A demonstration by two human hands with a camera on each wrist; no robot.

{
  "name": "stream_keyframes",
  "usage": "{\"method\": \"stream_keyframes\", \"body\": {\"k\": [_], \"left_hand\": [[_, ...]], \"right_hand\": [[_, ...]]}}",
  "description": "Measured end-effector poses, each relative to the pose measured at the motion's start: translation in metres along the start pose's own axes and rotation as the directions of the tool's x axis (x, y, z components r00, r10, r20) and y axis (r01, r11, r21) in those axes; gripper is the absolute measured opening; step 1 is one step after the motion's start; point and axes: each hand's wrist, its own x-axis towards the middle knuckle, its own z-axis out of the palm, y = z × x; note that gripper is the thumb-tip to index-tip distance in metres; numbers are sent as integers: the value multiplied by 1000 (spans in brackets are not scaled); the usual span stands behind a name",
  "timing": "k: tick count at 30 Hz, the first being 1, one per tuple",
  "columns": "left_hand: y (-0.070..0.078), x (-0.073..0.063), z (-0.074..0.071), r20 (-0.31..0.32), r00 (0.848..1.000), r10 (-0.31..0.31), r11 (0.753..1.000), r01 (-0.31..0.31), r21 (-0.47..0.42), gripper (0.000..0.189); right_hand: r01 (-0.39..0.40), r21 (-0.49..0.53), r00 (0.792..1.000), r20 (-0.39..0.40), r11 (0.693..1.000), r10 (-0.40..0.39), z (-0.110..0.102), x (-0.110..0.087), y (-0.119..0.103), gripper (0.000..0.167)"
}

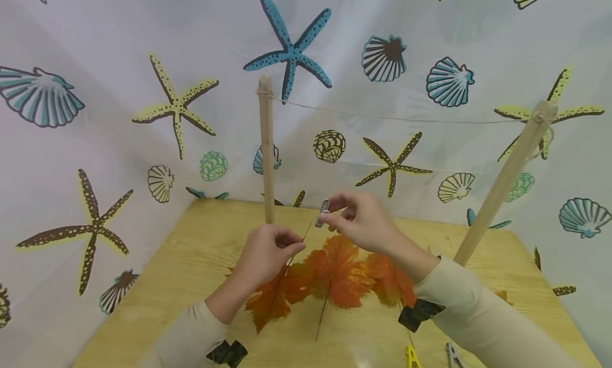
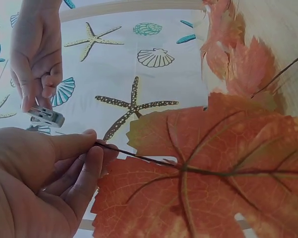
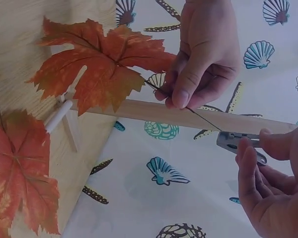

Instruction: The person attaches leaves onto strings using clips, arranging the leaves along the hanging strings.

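My left hand pinches the thin dark stem of an orange-red artificial maple leaf between thumb and fingertips. The leaf's blade hangs below the hand, toward the tabletop. A small grey clothespin is pinched in my right hand, just above and to the right of the left hand. In the right wrist view, the stem's tip reaches the end of the clothespin; whether the clothespin grips it, I cannot tell. Two more orange leaves lie on the table, a middle one and a right one.
A left wooden post and a slanted right wooden post carry a thin string between them. A yellow clothespin and another grey clothespin lie at the table's near edge. A shell-patterned curtain stands behind.
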Motion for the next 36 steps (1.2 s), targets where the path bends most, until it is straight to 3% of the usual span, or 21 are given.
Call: {"method": "stream_keyframes", "body": {"k": [6, 11, 14, 22, 29, 36], "left_hand": [[7, 12, -11, 11, 1000, 16, 1000, -16, -21, 6], [11, 18, -17, 16, 999, 51, 998, -51, -31, 7], [13, 21, -21, 24, 997, 67, 998, -67, -23, 7], [20, 27, -37, 23, 999, 46, 999, -46, -16, 10], [30, 27, -46, 28, 998, 51, 999, -50, -19, 11], [47, 35, -54, -75, 993, 92, 996, -92, -4, 13]], "right_hand": [[12, -60, 1000, 3, 998, -12, -15, 13, -14, 25], [15, 27, 999, 51, 1000, -16, -23, 25, -24, 22], [-1, 28, 997, 71, 1000, -1, -25, 30, -32, 22], [49, -13, 993, 111, 999, -47, -26, 42, -45, 19], [39, -41, 994, 103, 998, -35, -26, 41, -49, 18], [67, -113, 996, 65, 991, -60, -42, 51, -65, 17]]}}
